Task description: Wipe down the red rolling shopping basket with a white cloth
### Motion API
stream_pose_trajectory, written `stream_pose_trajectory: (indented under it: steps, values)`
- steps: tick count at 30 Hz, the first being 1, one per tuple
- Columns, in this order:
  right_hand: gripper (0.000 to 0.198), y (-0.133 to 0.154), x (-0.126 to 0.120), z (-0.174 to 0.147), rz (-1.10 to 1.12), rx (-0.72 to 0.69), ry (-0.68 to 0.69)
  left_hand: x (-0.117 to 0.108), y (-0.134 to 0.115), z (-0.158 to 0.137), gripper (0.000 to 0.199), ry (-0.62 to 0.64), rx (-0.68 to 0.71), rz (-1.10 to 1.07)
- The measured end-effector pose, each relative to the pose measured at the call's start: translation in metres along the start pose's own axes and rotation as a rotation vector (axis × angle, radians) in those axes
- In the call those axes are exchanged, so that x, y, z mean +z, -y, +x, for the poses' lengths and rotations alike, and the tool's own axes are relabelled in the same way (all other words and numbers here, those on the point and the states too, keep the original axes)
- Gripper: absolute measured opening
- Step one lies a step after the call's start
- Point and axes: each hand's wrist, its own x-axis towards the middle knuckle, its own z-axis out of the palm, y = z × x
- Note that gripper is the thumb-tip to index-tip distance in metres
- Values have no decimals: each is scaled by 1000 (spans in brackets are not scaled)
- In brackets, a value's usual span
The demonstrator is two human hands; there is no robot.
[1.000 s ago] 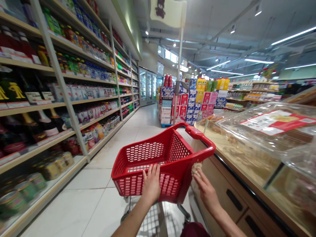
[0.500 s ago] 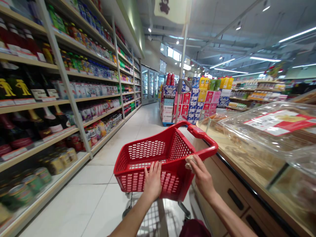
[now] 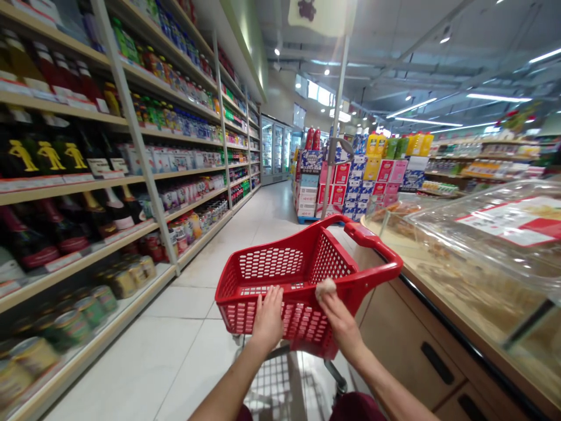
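Observation:
A red plastic shopping cart [image 3: 258, 301] with perforated sides stands tilted in view before me, its handle toward the right. My left hand [image 3: 268, 320] lies against the near side, its fingers stretched out over the top rim. In my right hand [image 3: 342, 321] is a crumpled whitish cloth [image 3: 325, 287], pinched in the fingers and pressed on the near rim, short of the handle. Part of the cloth is hidden by the fingers. Nothing shows lying in the visible part of the basket.
Shelves [image 3: 144, 169] of bottles and cans line the left side. On the right, close to the cart, runs a wooden counter [image 3: 407, 327] with clear covers [image 3: 438, 228]. Stacked drink boxes [image 3: 333, 193] and a pole [image 3: 340, 99] stand ahead. Tiled floor [image 3: 175, 345] lies between.
My right hand has slid the cloth left along the near rim, away from the handle. My left hand stays at about the same place on the rim. The view has shifted slightly left.

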Motion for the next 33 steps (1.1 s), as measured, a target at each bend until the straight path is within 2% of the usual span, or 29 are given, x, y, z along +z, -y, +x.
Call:
stream_pose_trajectory:
  steps: [4,6,10,12,14,17,20,22,26,28,33]
  values:
    - [39,10,18,-16,30,-96,79,-7,8,-2,77,59,53,-32]
    - [43,16,18,-2,30,-70,65,-8,11,-4,75,51,45,-41]
    - [44,21,24,25,34,14,35,-7,15,-10,69,4,-91,-30]
    - [42,24,36,16,32,-40,65,-6,17,-11,70,15,-101,-26]
    - [40,30,48,1,31,-114,110,-7,23,-12,73,49,-56,-24]
    - [39,45,57,1,48,-171,158,-10,40,-15,74,47,-36,-1]
    - [43,57,61,25,91,-142,119,-14,60,-20,69,-10,-180,18]
    - [43,61,68,32,134,-105,103,-16,70,-23,67,-2,-219,-13]
    - [39,69,94,7,205,-32,226,-21,83,-29,71,47,-155,-95]
    - [38,78,103,0,218,-29,270,-24,93,-32,71,31,-156,-156]
    - [37,104,125,41,213,-134,246,-30,124,-41,65,-24,-297,-221]
